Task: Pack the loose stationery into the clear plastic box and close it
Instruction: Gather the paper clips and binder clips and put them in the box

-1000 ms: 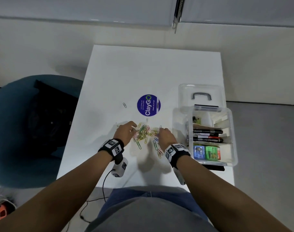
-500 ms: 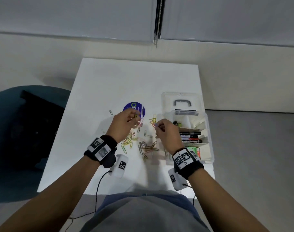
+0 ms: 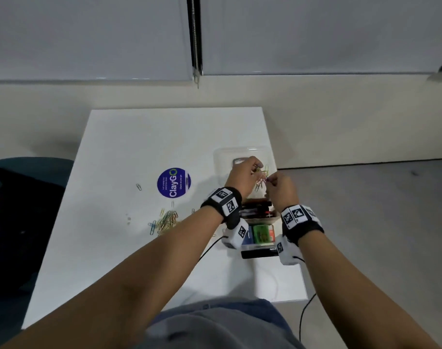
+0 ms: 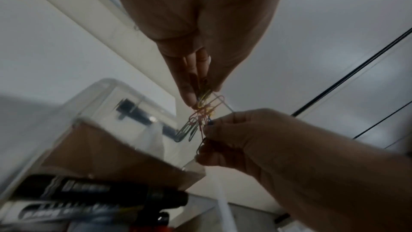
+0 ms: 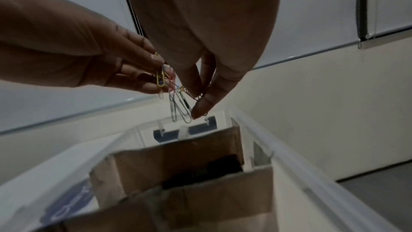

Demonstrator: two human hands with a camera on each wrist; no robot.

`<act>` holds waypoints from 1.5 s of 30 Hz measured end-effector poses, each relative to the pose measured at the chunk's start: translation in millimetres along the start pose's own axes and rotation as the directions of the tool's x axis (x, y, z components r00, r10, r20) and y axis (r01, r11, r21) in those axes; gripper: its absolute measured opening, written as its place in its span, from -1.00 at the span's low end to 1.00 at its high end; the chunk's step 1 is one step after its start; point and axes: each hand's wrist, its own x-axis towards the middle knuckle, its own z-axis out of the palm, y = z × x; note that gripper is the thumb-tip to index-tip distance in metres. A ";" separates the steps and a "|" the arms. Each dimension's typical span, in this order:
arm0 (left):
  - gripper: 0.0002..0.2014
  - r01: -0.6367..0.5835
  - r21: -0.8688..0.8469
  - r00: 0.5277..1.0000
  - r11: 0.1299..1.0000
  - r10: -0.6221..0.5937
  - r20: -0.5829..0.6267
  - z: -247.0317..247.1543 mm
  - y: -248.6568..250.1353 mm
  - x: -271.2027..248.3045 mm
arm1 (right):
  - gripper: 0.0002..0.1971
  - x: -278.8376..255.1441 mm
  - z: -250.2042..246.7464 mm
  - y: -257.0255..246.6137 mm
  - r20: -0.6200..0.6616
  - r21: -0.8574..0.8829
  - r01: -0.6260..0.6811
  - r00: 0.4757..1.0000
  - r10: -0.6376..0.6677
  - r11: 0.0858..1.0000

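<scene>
**Clips carried to box, not yet dropped**

Both hands have left the table and now hover over the far end of the clear box, above its cardboard divider, presumably so the tangled paper clips fall inside. Left hand and right hand each pinch the cluster with fingertips, other fingers loosely curled. More clips remain on the table; lid open.

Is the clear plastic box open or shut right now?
Open. The clear plastic box shows its contents uncovered, and its lid lies flat on the table behind it.
</scene>
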 end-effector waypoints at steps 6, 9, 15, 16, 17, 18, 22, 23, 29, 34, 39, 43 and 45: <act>-0.66 0.005 0.143 0.984 0.990 -0.031 0.175 20.1 -16.4 7.2 | -0.80 9.5 2.7 14.9 0.032 -0.165 -0.073 0.996 0.079 0.984; -0.63 -0.017 0.146 0.985 0.989 -0.009 0.172 4.0 -23.5 8.2 | -0.79 4.1 2.1 7.4 0.007 -0.170 -0.030 0.999 0.032 0.985; -0.74 0.037 0.160 0.999 0.986 -0.040 0.016 -67.8 -86.3 -12.3 | -0.81 -29.2 51.2 -47.2 0.100 -0.051 0.247 0.965 -0.242 0.968; -0.76 0.057 0.216 0.998 0.975 -0.055 -0.015 -79.3 -103.3 -20.1 | -0.80 -36.4 64.3 -54.9 0.136 -0.042 0.288 0.950 -0.280 0.957; -0.77 0.083 0.281 0.997 0.956 -0.076 -0.036 -89.6 -121.7 -28.7 | -0.80 -43.6 77.3 -61.9 0.183 -0.044 0.318 0.935 -0.305 0.947; -0.77 0.124 0.339 0.992 0.933 -0.115 -0.045 -98.9 -140.1 -37.8 | -0.78 -50.1 92.0 -65.9 0.247 -0.064 0.325 0.921 -0.301 0.943; -0.54 0.318 0.575 0.921 0.754 -0.390 0.002 -127.1 -198.6 -77.5 | -0.58 -71.3 148.3 -63.2 0.538 -0.312 0.253 0.842 -0.049 0.916; -0.41 0.327 0.651 0.899 0.685 -0.439 0.011 -131.8 -209.2 -86.8 | -0.52 -75.0 158.9 -58.7 0.556 -0.394 0.232 0.831 0.030 0.889; 0.04 0.287 0.705 0.886 0.648 -0.459 0.062 -134.2 -239.9 -118.2 | -0.33 -92.7 191.5 -27.0 0.477 -0.607 0.177 0.861 0.176 0.775; -0.43 0.262 0.601 0.927 0.755 -0.369 0.061 -124.2 -240.5 -112.6 | -0.38 -100.5 202.9 -30.5 0.510 -0.536 0.278 0.859 0.043 0.798; -0.77 0.205 0.634 0.936 0.745 -0.339 0.096 -119.3 -237.5 -108.7 | -0.53 -95.9 211.8 -36.5 0.596 -0.474 0.388 0.802 -0.036 0.790; -0.87 0.200 0.608 0.935 0.768 -0.336 0.117 -125.4 -239.3 -106.1 | -0.53 -86.0 207.0 -43.3 0.616 -0.458 0.381 0.787 -0.022 0.803; -0.91 0.213 0.581 0.936 0.786 -0.335 0.110 -130.9 -240.1 -105.0 | -0.55 -80.9 202.7 -47.6 0.602 -0.434 0.352 0.798 -0.023 0.829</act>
